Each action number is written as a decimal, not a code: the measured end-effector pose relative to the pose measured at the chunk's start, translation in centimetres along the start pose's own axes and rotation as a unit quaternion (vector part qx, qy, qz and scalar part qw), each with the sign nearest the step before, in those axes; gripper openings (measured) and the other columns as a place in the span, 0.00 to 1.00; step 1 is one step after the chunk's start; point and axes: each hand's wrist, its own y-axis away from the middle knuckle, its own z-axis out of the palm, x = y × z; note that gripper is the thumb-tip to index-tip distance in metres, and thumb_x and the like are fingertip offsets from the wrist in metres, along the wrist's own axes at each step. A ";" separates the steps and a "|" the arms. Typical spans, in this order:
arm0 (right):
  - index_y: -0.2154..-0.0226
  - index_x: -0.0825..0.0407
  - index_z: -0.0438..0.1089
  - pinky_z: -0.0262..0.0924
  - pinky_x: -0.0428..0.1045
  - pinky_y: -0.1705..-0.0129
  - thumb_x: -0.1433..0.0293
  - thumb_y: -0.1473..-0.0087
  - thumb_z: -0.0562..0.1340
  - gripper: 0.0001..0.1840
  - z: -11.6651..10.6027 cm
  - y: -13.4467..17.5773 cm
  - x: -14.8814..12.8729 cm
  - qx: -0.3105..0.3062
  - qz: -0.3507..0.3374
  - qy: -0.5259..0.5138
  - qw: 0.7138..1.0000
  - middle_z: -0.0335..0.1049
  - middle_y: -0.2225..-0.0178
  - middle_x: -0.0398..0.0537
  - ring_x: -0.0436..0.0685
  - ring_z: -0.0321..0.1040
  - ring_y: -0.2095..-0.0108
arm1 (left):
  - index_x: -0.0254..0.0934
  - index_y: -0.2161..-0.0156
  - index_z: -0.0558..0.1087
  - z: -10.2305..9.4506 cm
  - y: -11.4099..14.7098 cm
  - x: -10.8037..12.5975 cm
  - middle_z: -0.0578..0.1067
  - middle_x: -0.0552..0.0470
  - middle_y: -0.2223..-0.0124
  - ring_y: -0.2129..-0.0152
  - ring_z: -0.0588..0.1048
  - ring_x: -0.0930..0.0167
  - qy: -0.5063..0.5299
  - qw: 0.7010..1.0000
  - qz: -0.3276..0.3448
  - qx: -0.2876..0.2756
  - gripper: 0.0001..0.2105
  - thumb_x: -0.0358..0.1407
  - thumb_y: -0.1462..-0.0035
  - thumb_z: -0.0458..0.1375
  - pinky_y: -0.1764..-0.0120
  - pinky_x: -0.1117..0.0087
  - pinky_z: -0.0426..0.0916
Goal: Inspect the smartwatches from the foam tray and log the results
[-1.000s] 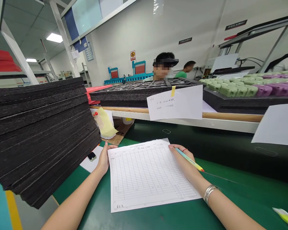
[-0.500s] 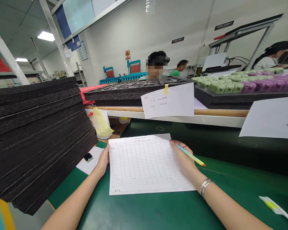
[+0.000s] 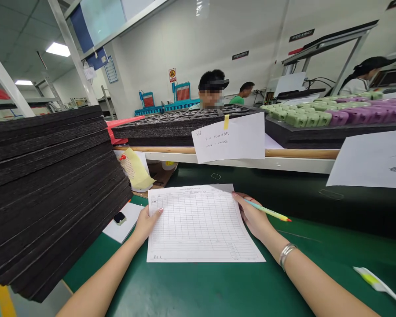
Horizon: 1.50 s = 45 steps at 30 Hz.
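Note:
A white paper form printed with a grid lies between my hands, over the green table. My left hand grips its left edge, the thumb lying on top of the sheet. My right hand pinches the upper right edge and also holds a slim pen, light blue and yellow with an orange-red end, pointing right. The fingers under the paper are hidden. Near my left hand, a small dark-faced device rests on white paper.
Stacked black foam sheets rise at the left. A toothbrush-like white brush lies at the lower right. Across the back runs a shelf bearing black trays, green and purple cases and a hanging note. People sit beyond it.
My left thumb has come onto the top of the form. My right hand has shifted slightly, its palm now clear of the sheet's lower right edge, and the pen has moved a little right.

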 end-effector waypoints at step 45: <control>0.74 0.51 0.70 0.58 0.47 0.74 0.50 0.64 0.74 0.24 3.1 4.5 -2.4 -0.194 0.014 -0.025 0.981 0.71 0.77 0.44 0.53 0.66 0.75 | 0.33 0.53 0.72 -3.9 -1.3 2.0 0.76 0.49 0.57 0.65 0.76 0.68 0.149 0.967 -0.066 0.196 0.14 0.42 0.36 0.56 0.62 0.64 0.74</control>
